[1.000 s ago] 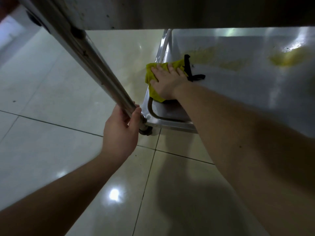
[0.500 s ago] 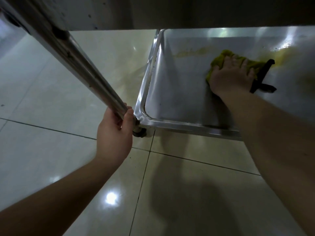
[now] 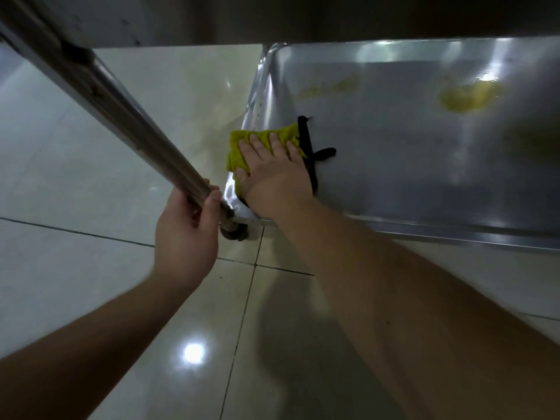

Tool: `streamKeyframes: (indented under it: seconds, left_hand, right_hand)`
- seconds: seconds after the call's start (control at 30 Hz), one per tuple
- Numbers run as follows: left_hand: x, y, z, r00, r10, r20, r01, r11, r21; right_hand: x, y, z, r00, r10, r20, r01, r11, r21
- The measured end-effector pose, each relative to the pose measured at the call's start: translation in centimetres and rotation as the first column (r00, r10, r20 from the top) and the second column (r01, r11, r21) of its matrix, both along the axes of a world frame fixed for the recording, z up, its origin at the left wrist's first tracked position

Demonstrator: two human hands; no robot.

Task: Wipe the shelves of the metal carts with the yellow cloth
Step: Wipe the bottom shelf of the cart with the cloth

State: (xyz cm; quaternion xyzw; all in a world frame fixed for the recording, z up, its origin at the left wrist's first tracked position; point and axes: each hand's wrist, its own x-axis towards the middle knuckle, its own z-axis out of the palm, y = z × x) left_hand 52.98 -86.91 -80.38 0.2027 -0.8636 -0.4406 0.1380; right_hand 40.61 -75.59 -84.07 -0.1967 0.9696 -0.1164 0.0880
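The yellow cloth, edged with a black strap, lies in the near left corner of the metal cart's bottom shelf. My right hand presses flat on the cloth with straight fingers. My left hand grips the cart's upright post just above the shelf corner. Yellowish smears and a wet glint show on the shelf toward the far right.
A caster wheel sits under the shelf corner. An upper shelf of the cart overhangs the top of the view. Glossy pale floor tiles surround the cart on the left and front.
My right hand has slid the cloth from the middle of the shelf back to its near left corner. My left hand has kept its grip on the post.
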Motion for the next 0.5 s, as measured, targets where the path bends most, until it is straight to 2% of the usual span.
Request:
streamKeyframes:
  seconds: [0.1,0.23,0.37,0.43,0.5]
  left_hand:
    - [0.0,0.1,0.0,1.000,0.007,-0.004,-0.007,1.000,-0.010]
    - [-0.1,0.0,-0.3,1.000,0.030,0.000,-0.030,1.000,0.003]
    - [-0.1,0.3,-0.4,0.998,0.060,0.015,-0.060,0.998,0.002]
    - [-0.1,0.7,-0.4,0.996,0.082,0.017,-0.082,0.996,0.015]
    - [-0.1,1.1,-0.2,0.994,0.105,0.024,-0.105,0.994,0.017]
  right_hand:
    - [2.4,4.1,0.1,0.998,-0.058,-0.035,0.058,0.998,0.007]
    - [5.6,12.7,0.4,0.970,-0.238,-0.042,0.241,0.966,0.097]
    - [6.6,21.0,0.6,0.859,-0.508,-0.068,0.512,0.850,0.120]
    - [6.8,21.6,0.6,0.841,-0.536,-0.065,0.540,0.832,0.129]
    - [6.9,20.5,0.7,0.869,-0.494,-0.038,0.493,0.855,0.161]
